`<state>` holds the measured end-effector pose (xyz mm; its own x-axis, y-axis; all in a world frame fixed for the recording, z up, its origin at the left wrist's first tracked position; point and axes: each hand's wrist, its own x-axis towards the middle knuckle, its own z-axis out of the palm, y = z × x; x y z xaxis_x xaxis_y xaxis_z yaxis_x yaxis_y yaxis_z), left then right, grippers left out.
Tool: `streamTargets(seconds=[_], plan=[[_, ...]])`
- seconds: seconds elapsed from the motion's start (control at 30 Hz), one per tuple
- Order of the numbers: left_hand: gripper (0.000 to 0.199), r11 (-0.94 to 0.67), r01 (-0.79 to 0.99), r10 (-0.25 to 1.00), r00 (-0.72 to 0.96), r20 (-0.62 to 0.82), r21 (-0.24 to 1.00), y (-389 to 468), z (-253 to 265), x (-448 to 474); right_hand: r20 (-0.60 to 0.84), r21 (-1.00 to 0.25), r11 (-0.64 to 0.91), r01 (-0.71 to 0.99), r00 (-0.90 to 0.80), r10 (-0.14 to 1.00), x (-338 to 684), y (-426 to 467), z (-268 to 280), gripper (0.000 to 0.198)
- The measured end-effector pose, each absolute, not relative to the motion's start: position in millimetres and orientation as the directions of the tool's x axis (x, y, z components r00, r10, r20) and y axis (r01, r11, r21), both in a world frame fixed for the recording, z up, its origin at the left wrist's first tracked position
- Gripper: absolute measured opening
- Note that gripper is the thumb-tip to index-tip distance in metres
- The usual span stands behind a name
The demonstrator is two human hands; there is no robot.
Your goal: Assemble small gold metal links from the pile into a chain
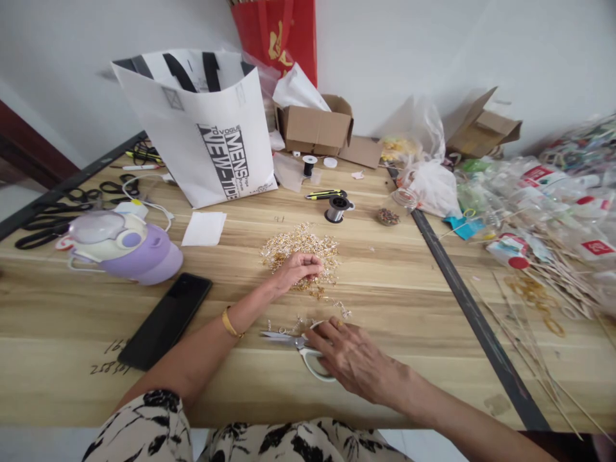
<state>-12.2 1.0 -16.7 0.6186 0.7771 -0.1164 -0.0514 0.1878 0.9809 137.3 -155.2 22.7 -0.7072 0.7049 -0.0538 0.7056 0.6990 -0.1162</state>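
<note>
A loose pile of small gold and silver bead-like pieces [283,239] lies on the wooden table. Over its lower right part is my left hand [299,269], its fingers curled and pinched together; whatever is between the fingertips is too small to name. Nearer to me, my right hand [349,356] is closed over the handles of a pair of scissors [312,362] with pale loops. The scissors' blades point left and lie slightly apart, close to the table. A few strands of silver chain [299,324] lie just beyond the blades.
Left are a black phone [166,321], a purple-and-white water bottle [129,247] and white paper [204,229]. Behind stand a white shopping bag [206,135], a wire spool [337,209], a yellow cutter [326,194] and a jar [392,208]. Plastic bottles [553,186] and sticks [534,353] crowd the right.
</note>
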Motion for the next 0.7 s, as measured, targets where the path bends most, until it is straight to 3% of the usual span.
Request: streamTargets(seconds=[0.1,0.17,0.3,0.47,0.57,0.7], plan=[[0.018,0.193,-0.038,0.782,0.609,-0.130,0.980,1,-16,-12,-0.062,-0.093,0.714,0.694,-0.719,0.692,132,-155,21,0.061],[0.018,0.188,-0.036,0.784,0.608,-0.128,0.981,2,-17,-12,-0.103,-0.118,0.699,0.705,-0.709,0.698,130,-154,26,0.056],[0.018,0.174,-0.052,0.787,0.608,-0.107,0.983,2,-18,-13,-0.253,-0.329,0.570,0.753,-0.652,0.715,141,-151,44,0.045],[0.018,0.182,-0.071,0.795,0.597,-0.104,0.981,2,-17,-13,-0.428,-0.779,0.093,0.620,-0.634,0.644,183,-151,56,0.044],[0.018,0.194,-0.090,0.794,0.599,-0.102,0.977,3,-18,-12,-0.465,-0.870,-0.215,0.443,-0.594,0.657,213,-152,49,0.042],[0.017,0.204,-0.080,0.794,0.596,-0.117,0.976,3,-19,-11,-0.415,-0.910,-0.320,0.265,-0.570,0.709,236,-157,36,0.072]])
